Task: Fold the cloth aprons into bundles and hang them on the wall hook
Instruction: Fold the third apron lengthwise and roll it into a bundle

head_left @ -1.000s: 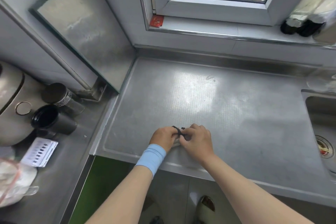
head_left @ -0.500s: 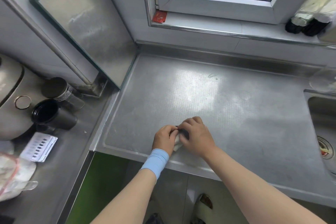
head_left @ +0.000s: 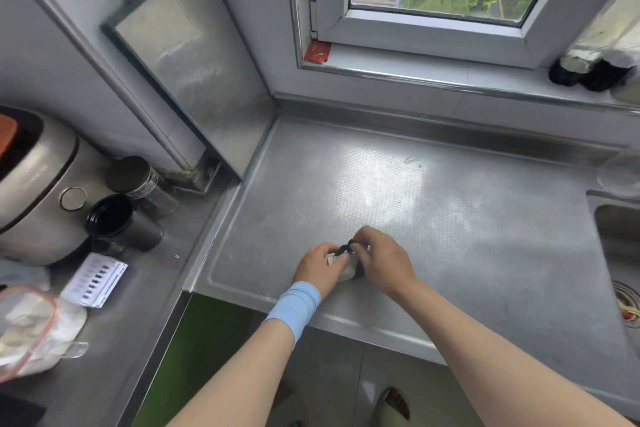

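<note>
Up comes the black strap, pinched by my right hand above the apron bundle my left hand grips; tying seems underway.

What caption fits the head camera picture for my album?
Left hand and right hand hold a cloth bundle with a black strap on the steel counter.

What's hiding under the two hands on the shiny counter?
A small pale cloth bundle with a black strap, lying on the counter. The left hand grips the bundle, the right hand pinches the strap. The hands cover most of it, so its full shape cannot be seen.
</note>
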